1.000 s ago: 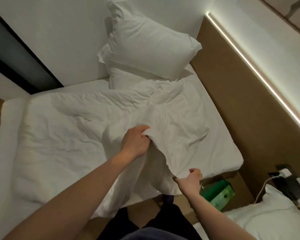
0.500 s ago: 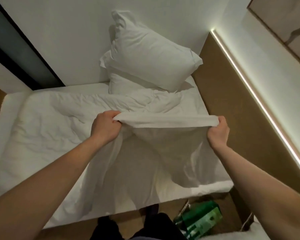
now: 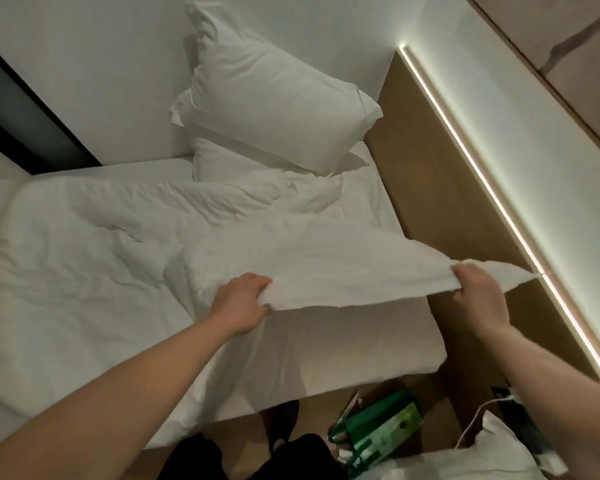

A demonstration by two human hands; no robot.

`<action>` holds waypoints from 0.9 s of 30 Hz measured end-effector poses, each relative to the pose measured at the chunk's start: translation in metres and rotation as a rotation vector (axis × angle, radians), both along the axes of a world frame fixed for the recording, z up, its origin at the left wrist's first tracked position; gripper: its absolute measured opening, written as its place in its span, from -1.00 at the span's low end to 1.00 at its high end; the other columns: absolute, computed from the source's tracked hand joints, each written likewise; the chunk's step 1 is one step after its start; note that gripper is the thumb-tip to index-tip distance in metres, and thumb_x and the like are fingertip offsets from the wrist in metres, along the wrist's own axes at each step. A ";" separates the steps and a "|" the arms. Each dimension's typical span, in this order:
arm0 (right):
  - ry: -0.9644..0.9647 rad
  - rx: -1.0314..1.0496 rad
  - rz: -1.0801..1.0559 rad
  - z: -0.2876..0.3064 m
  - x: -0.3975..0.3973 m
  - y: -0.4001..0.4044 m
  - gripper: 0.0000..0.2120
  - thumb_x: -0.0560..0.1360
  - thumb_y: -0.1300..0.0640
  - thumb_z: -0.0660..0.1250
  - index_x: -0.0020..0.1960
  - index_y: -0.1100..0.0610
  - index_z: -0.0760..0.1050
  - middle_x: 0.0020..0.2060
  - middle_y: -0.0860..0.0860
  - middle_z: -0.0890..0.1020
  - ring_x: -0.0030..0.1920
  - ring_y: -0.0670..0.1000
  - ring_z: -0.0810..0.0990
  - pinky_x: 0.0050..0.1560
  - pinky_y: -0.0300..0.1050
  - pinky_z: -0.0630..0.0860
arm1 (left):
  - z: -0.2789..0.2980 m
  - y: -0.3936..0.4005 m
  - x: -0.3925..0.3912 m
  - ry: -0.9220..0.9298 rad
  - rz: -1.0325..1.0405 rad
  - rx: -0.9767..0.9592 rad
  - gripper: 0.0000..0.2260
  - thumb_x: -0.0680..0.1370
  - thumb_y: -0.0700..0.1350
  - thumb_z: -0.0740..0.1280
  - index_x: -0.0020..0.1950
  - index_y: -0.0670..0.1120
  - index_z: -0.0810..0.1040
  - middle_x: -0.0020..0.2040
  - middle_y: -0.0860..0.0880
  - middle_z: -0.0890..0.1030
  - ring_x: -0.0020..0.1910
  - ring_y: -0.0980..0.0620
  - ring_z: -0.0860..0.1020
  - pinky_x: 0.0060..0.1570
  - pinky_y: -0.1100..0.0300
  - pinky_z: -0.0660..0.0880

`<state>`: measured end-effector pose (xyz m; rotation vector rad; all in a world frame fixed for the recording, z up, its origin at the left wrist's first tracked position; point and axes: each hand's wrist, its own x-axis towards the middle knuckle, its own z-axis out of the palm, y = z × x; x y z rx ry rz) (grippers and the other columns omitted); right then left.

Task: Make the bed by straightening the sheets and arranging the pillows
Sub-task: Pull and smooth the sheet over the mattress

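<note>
Head view, from left to right: a rumpled white duvet point(image 3: 94, 258) covers the mattress point(image 3: 343, 362). The left hand point(image 3: 243, 303) grips the duvet's near edge, fingers curled over the top of the fabric with the hem bunched beneath them. From there the edge runs taut and raised above the mattress across to the right hand point(image 3: 478, 292), whose fingers are clenched round the corner; a pointed tip of cloth sticks out past them toward the lit strip point(image 3: 499, 209) on the wall. Behind the lifted edge, two white pillows point(image 3: 274, 109) are stacked against the wall at the headboard panel point(image 3: 430, 188). Below, a green bag point(image 3: 378, 431) sits on the floor beside the bed.
</note>
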<state>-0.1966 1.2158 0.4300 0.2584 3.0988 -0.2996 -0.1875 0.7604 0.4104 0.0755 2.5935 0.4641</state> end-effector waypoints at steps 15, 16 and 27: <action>-0.807 -0.158 0.185 -0.108 0.031 -0.181 -0.43 0.64 -0.06 0.28 0.61 0.02 0.27 0.56 0.06 0.36 0.50 0.10 0.40 0.46 -0.04 0.35 | -0.038 -0.164 0.085 -0.204 0.319 -0.126 -0.66 0.55 0.11 0.35 0.33 0.13 0.53 0.39 0.07 0.47 0.33 0.03 0.49 0.30 0.08 0.43; -0.824 -0.150 0.263 -0.107 0.028 -0.209 -0.39 0.64 -0.09 0.27 0.64 0.01 0.21 0.59 0.06 0.29 0.53 0.11 0.36 0.48 -0.02 0.33 | -0.038 -0.189 0.094 -0.212 0.373 -0.138 -0.66 0.55 0.10 0.36 0.32 0.13 0.54 0.39 0.06 0.47 0.32 0.02 0.50 0.30 0.08 0.44; -0.768 -0.131 0.578 -0.112 0.057 -0.513 -0.21 0.60 -0.16 0.29 0.68 0.00 -0.01 0.66 0.11 0.06 0.63 0.19 0.10 0.59 0.04 0.15 | -0.070 -0.451 0.202 -0.213 0.792 -0.126 -0.59 0.54 0.04 0.41 0.37 0.01 0.52 0.44 -0.05 0.40 0.31 -0.07 0.50 0.30 0.04 0.46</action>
